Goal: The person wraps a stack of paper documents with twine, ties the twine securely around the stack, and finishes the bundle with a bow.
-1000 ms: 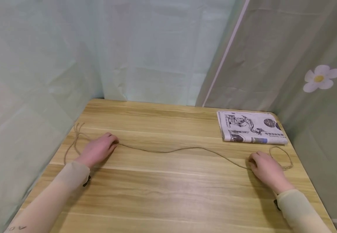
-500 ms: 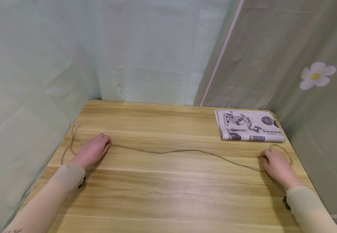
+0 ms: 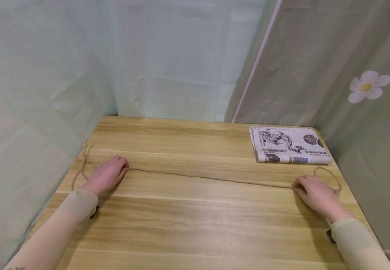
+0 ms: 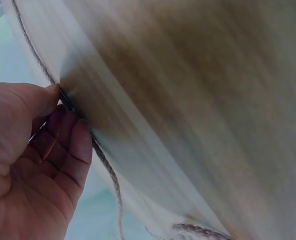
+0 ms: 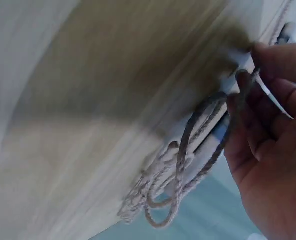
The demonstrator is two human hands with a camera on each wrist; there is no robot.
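Two bare hands, no gloves, rings or watch visible. Left hand and right hand each come out of a long, close-fitting sleeve in pale beige-cream, thin and slightly sheer fabric, ending at the wrist. Left sleeve, right sleeve. Small black clip or strap piece at the underside of each cuff: left, right. Dark marking, unreadable, low on the left sleeve. Nails short, unpainted in the wrist views.
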